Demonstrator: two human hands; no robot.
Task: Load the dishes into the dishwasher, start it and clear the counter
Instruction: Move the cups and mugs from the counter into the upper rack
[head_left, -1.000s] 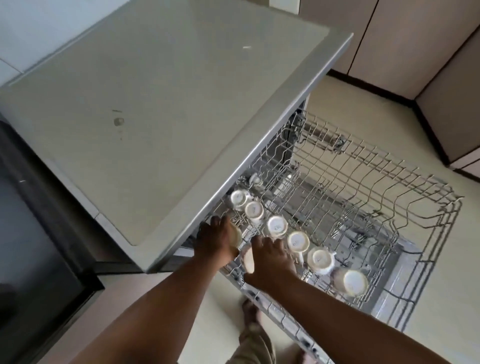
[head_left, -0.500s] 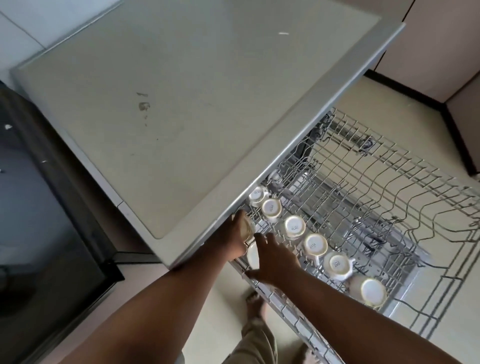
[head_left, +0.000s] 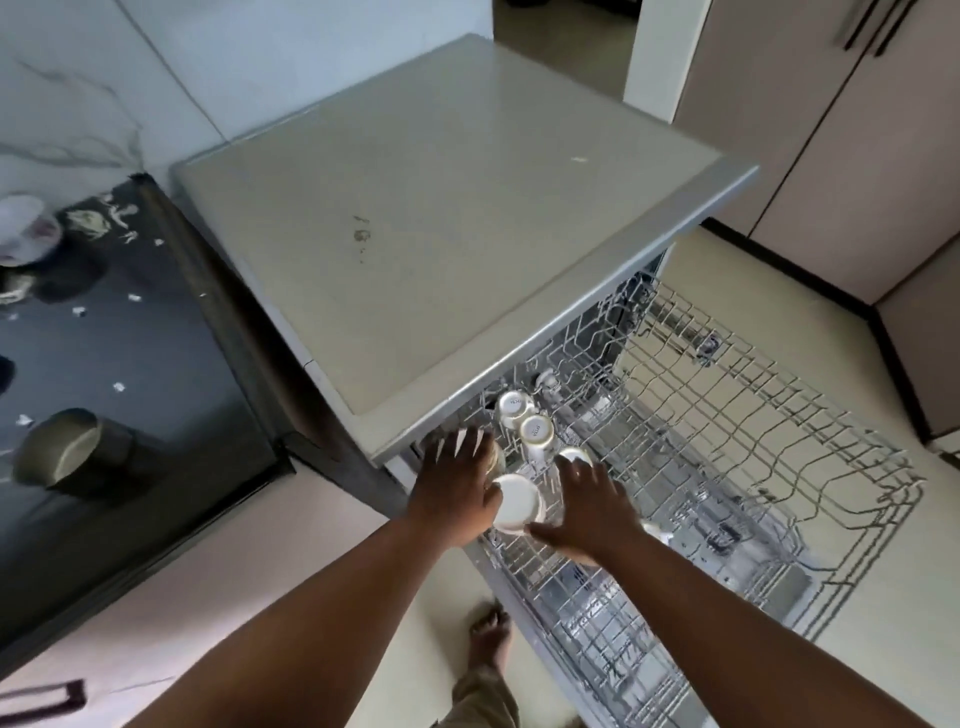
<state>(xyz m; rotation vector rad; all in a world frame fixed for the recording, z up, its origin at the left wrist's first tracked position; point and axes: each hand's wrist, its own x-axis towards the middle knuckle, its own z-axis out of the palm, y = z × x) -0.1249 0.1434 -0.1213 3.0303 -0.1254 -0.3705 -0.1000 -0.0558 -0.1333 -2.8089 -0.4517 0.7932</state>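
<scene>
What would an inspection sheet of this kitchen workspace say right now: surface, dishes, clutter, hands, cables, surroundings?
Surface: grey dishwasher top, one small stain.
Job's things: white upturned cups in the pulled-out wire upper rack; white bowl between both hands.
Clutter: white scraps, a white dish and a dark round pot on the black counter.
Hands: left hand and right hand, fingers spread over the rack.
Cables: nothing seen.
Surroundings: beige cabinets, cream floor.

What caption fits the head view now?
Both hands, left hand and right hand, set an upturned white cup into the pulled-out dishwasher rack.
</scene>
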